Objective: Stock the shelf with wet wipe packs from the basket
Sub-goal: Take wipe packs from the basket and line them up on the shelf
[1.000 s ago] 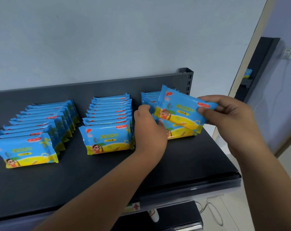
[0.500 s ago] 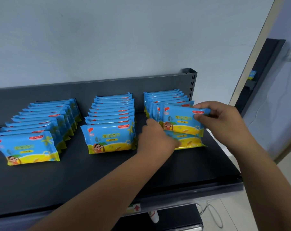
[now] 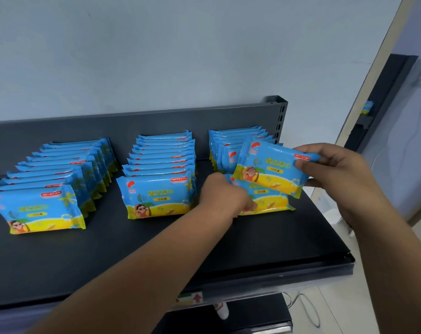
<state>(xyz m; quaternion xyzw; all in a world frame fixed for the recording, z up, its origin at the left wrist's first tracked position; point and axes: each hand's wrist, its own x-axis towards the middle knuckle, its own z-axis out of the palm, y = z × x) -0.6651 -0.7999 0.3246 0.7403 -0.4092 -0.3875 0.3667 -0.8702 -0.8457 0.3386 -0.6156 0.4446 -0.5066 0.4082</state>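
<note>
While both hands work at the right end of the shelf, two full rows sit further left.
left row by left edge, middle row centre. left hand fingers curled onto left end of front pack, flat before right row. right hand thumb+fingers pinch right end of raised pack, tilted just above it.

The dark shelf carries three front-to-back rows of wet wipe packs, the right row seemingly shortest.
</note>
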